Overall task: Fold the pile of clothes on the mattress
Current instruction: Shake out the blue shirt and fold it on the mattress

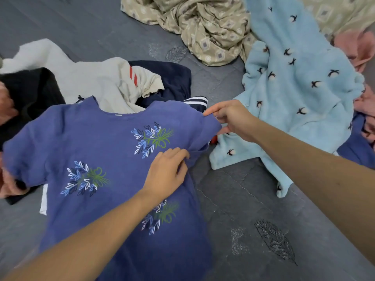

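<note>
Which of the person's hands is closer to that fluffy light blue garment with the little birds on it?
The right hand. It pinches the blue T-shirt's sleeve right beside the light blue garment. The left hand rests farther in, on the T-shirt's side.

- Your blue T-shirt [97, 151] runs off the bottom edge; hem not visible.
- Your left hand [165, 175] covers part of the shirt's side; fingertips tucked into a fold, grip unclear.
- Thumb of your right hand [233, 118] is partly hidden behind the sleeve.
- Black garment [30, 92] and pinkish item [8, 185] are cut at the left edge; can't identify them.
- Pink cloth [359, 47] is cropped on the right.
- Navy garment [172, 78] is mostly buried under the white top [87, 78].
</note>
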{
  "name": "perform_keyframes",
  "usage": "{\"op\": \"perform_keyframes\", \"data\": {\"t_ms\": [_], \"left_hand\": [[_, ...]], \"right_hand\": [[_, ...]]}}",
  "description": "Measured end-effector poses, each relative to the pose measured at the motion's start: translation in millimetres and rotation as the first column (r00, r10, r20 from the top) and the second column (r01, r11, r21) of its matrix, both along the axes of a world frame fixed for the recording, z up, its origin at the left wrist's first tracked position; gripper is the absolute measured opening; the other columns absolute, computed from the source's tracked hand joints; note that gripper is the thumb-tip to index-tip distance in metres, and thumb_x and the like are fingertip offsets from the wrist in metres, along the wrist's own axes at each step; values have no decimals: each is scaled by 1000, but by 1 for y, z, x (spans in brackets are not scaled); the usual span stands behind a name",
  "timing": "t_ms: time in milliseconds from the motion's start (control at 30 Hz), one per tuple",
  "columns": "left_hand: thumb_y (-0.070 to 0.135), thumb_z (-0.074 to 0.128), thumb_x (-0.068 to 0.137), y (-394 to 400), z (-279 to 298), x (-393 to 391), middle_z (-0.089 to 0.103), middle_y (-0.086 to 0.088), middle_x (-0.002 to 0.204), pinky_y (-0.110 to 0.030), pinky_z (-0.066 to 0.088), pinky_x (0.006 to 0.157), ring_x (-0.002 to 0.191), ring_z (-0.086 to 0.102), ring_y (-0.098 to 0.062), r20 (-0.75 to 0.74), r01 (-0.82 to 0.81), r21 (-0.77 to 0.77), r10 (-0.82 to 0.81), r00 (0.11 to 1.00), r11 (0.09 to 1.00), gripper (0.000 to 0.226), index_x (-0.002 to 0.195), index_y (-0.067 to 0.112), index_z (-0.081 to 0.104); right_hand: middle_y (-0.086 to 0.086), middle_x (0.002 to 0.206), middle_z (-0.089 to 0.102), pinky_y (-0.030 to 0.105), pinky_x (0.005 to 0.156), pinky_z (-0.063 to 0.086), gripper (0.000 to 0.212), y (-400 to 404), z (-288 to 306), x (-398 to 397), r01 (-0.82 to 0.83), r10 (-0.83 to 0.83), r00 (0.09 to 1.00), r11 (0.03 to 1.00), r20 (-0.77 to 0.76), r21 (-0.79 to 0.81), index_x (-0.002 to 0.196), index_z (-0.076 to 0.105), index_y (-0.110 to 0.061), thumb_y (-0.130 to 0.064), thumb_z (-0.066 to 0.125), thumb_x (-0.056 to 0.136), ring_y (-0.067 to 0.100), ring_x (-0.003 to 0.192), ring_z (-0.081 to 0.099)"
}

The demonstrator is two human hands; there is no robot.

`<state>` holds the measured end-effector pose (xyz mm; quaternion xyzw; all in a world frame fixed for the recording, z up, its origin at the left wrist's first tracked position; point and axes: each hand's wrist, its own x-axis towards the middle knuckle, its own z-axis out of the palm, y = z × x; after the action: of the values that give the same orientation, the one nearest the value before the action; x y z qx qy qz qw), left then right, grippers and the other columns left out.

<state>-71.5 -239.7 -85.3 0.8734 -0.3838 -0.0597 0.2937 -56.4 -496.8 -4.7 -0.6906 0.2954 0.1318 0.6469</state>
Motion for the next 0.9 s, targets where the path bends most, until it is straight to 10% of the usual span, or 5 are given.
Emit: {"op": "perform_keyframes", "data": {"t_ms": [167,300,567,900], "left_hand": [[3,68,84,68,20,16,69,13,84,-25,52,73,74,64,-11,-326,-407,-165,340,882,899,21,91,22,69],[6,81,83,127,25,36,70,9,76,-15,48,68,71,63,-12,-493,-606,-185,460,739,774,18,81,20,71],[3,79,84,255,11,83,70,11,74,-15,49,67,71,65,-5,-587,-744,-144,549,595,653,23,77,24,71],[-3,77,84,374,-15,115,73,9,78,-20,55,71,73,67,-6,-640,-846,-116,612,465,521,23,78,19,73]], "right_hand": [[15,103,72,35,71,64,45,49,27,37,-187,192,981,977,40,-101,113,75,-3,19,44,90,18,86,73],[5,76,68,33,72,65,21,105,36,83,-294,324,944,911,61,-289,102,77,-6,9,72,88,10,66,69],[9,67,61,40,77,64,41,251,12,171,-475,555,831,736,29,-482,100,76,-5,20,49,83,19,65,61],[6,87,68,28,73,46,9,418,-37,248,-501,740,670,509,59,-700,83,74,-19,-17,81,88,12,72,57]]}}
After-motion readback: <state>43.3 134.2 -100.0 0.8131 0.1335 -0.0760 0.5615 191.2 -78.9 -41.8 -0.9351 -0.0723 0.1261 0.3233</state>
